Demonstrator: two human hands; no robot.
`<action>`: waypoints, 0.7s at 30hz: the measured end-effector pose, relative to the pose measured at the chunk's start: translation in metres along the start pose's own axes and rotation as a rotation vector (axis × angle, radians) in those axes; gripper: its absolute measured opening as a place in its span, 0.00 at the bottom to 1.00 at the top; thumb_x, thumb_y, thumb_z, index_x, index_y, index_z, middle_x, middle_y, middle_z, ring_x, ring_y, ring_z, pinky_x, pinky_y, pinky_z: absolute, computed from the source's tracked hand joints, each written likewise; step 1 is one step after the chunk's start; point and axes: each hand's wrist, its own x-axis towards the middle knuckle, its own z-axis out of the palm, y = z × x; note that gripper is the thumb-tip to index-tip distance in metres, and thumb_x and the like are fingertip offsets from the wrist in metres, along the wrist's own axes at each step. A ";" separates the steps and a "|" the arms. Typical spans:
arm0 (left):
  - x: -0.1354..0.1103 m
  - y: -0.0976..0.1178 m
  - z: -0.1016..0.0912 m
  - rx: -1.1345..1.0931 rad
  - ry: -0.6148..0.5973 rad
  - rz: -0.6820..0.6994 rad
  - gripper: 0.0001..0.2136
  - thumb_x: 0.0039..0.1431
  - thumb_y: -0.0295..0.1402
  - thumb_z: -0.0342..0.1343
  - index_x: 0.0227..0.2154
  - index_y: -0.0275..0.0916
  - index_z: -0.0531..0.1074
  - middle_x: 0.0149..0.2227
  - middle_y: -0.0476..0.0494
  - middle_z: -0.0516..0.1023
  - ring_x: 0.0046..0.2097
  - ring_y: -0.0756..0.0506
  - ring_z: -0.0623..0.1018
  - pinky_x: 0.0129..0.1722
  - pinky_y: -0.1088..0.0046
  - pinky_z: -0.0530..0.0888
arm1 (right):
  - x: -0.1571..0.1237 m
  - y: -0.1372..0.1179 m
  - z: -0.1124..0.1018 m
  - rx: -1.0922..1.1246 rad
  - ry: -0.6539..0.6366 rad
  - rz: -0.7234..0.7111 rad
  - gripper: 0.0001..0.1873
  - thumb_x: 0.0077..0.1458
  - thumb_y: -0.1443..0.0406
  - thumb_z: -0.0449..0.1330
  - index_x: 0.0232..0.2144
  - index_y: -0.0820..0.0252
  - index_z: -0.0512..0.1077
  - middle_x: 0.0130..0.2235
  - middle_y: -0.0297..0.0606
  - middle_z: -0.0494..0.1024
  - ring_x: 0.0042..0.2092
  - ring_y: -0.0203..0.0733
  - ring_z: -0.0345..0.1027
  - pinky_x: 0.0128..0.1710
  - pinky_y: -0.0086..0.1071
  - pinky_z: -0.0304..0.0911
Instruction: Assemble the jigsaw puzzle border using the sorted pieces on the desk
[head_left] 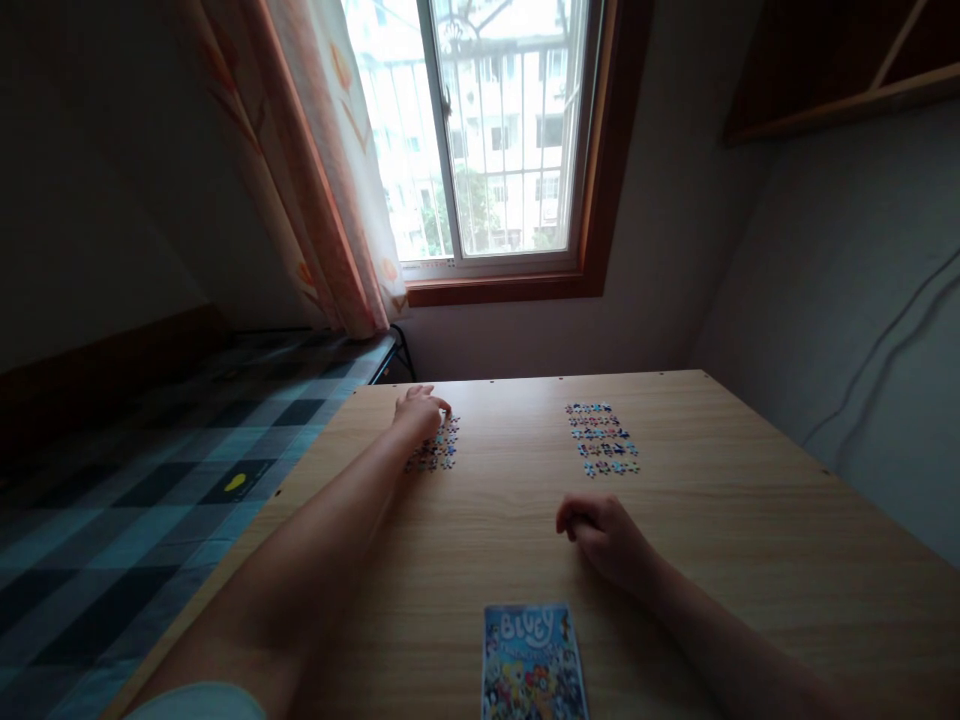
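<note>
My left hand (420, 408) reaches far across the wooden table (735, 520), its fingers curled down onto a small group of colourful puzzle pieces (435, 450) at the far left. Whether it holds a piece is hidden. My right hand (600, 535) rests on the table near the middle, fingers curled under into a loose fist, with nothing visible in it. A second group of puzzle pieces (604, 438) lies in rows beyond the right hand. A blue picture card (532, 660) with cartoon characters lies near the table's front edge.
A bed with a dark checked cover (150, 500) stands along the table's left side. A window (495, 130) with a patterned curtain (322, 170) is behind the table. Walls close in at the back and right.
</note>
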 end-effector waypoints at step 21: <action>-0.087 0.150 -0.015 -0.137 -0.022 0.475 0.16 0.61 0.32 0.49 0.48 0.45 0.78 0.65 0.41 0.65 0.67 0.36 0.59 0.63 0.53 0.60 | 0.004 0.000 -0.003 0.061 0.078 -0.036 0.14 0.43 0.73 0.50 0.23 0.60 0.75 0.21 0.32 0.73 0.25 0.32 0.64 0.28 0.24 0.56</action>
